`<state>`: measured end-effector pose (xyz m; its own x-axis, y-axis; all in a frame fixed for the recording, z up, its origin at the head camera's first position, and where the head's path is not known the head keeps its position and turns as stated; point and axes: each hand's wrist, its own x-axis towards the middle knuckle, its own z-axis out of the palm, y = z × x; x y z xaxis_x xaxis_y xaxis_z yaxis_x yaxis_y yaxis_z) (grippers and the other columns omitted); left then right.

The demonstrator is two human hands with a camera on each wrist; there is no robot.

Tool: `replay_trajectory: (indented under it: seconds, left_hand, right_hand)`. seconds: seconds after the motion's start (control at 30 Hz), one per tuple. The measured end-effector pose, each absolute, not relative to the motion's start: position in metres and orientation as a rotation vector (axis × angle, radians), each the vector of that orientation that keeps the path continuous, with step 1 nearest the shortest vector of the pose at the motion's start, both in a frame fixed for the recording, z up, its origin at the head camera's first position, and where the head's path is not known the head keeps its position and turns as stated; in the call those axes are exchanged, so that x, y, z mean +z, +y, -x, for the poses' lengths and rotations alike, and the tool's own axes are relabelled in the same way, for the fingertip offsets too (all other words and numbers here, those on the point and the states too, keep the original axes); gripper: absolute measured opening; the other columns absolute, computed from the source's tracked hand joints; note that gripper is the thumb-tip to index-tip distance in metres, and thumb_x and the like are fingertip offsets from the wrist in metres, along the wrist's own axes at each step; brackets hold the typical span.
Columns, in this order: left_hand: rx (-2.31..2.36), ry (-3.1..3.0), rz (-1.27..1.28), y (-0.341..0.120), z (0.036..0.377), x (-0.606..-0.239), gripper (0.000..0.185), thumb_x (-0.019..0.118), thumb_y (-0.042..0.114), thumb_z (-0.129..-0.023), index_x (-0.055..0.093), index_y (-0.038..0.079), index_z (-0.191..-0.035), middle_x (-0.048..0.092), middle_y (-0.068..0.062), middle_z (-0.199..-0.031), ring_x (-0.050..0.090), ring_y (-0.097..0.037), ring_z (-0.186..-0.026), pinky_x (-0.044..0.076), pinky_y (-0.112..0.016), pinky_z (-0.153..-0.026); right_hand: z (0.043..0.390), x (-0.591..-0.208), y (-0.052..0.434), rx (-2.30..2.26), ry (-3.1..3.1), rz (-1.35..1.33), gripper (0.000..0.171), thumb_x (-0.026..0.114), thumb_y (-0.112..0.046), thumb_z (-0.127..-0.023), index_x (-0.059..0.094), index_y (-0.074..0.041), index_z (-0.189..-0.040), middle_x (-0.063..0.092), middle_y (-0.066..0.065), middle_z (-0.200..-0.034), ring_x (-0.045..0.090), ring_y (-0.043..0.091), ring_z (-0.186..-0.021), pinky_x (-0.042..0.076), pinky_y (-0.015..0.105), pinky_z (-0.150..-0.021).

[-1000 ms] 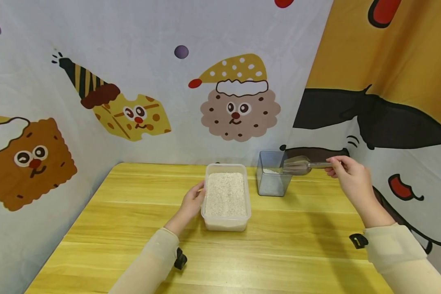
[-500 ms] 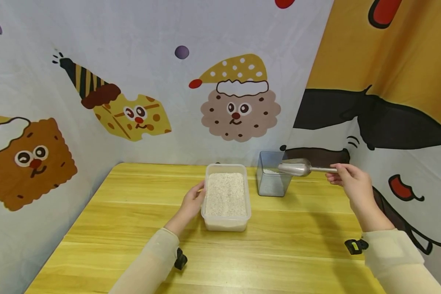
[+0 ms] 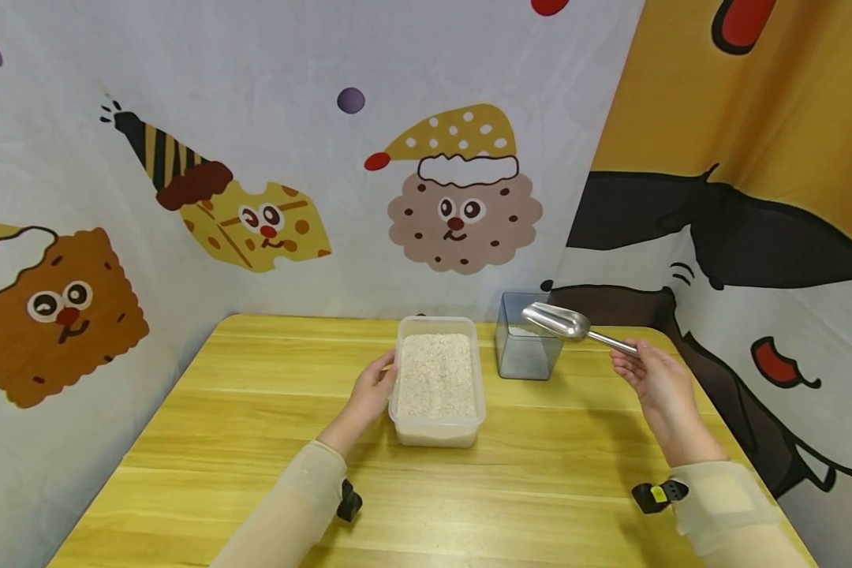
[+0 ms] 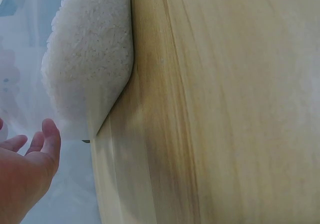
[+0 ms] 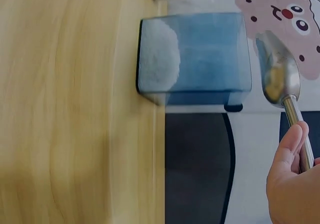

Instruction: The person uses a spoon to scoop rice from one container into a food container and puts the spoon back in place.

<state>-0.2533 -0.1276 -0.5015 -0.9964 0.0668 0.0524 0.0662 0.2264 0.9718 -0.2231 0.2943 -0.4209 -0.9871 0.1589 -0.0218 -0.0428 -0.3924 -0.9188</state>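
head view: right hand (image 3: 656, 383) pinches the thin handle of a metal scoop (image 3: 561, 322), bowl tipped up and hovering over the near rim of a clear square canister (image 3: 528, 347) at 1 o'clock on the desk (image 3: 255, 410); left hand (image 3: 371, 392) rests against the left wall of a clear tub (image 3: 436, 379) at 12 o'clock, fingers relaxed along it; tub holds white grain (image 3: 436, 371) nearly to the rim; cartoon cloth backdrop (image 3: 255, 158) behind
left wrist view: left hand (image 4: 22, 176) at the lower left, fingers (image 4: 50, 136) loosely straight beside the tub's rounded corner (image 4: 107, 109); contact itself not clear here; grain (image 4: 90, 54) heaped behind the wall
right wrist view: scoop (image 5: 282, 79) held by thumb and fingers (image 5: 287, 151) round its handle; bowl looks empty, slightly blurred; canister (image 5: 200, 59) beside it holds a small mound of grain (image 5: 160, 59) at the bottom
scoop handling: judged light, rigid, smooth metal; take it at the handle end as now; a firm pinch, since the slim shaft could roll between the fingers
tub handling: judged fairly heavy with grain, thin plastic walls likely to flex; steady it low on a side wall
canister handling: judged light and nearly empty, so easy to tip if the scoop knocks the rim
grain handling: loose, spills readily; keep the scoop bowl level
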Motion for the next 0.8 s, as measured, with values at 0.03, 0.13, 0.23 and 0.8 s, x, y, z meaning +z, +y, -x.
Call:
replay_trajectory:
  seconds: [0.03,0.13,0.23,0.8]
  left_hand:
    - [1.948,2.460,-0.132,-0.128,0.253,-0.502,0.046,0.043,0.022,-0.102,0.038,0.007,-0.145,0.044,-0.016,-0.143,0.049,-0.035,-0.125,0.048,-0.045,-0.098]
    - [1.949,2.456,-0.131,-0.128,0.253,-0.502,0.046,0.043,0.023,-0.102,0.038,0.007,-0.145,0.044,-0.017,-0.143,0.049,-0.035,-0.125,0.047,-0.045,-0.098]
    - [1.952,2.454,-0.134,-0.127,0.253,-0.502,0.046,0.043,0.023,-0.102,0.038,0.007,-0.145,0.043,-0.017,-0.144,0.048,-0.035,-0.125,0.047,-0.045,-0.098]
    - [1.965,2.437,-0.114,-0.128,0.253,-0.500,0.046,0.044,0.022,-0.102,0.037,0.008,-0.145,0.043,-0.016,-0.144,0.048,-0.035,-0.125,0.047,-0.046,-0.098]
  right_hand:
    - [0.223,-0.421,0.292,2.525,-1.650,0.164,0.024,0.049,-0.024,-0.098,0.062,-0.005,-0.102,0.070,0.004,-0.084,0.068,0.012,-0.079,0.057,0.021,-0.072]
    - [0.222,-0.422,0.285,2.531,-1.630,0.163,0.024,0.050,-0.025,-0.097,0.062,-0.005,-0.102,0.069,0.005,-0.085,0.068,0.012,-0.079,0.057,0.022,-0.073]
    - [0.221,-0.422,0.278,2.540,-1.602,0.141,0.024,0.051,-0.024,-0.097,0.063,-0.003,-0.103,0.069,0.006,-0.085,0.068,0.013,-0.080,0.057,0.022,-0.073]
    - [0.223,-0.418,0.238,2.459,-1.621,-0.022,0.023,0.050,-0.019,-0.098,0.064,0.000,-0.102,0.072,0.007,-0.085,0.069,0.014,-0.077,0.057,0.022,-0.071]
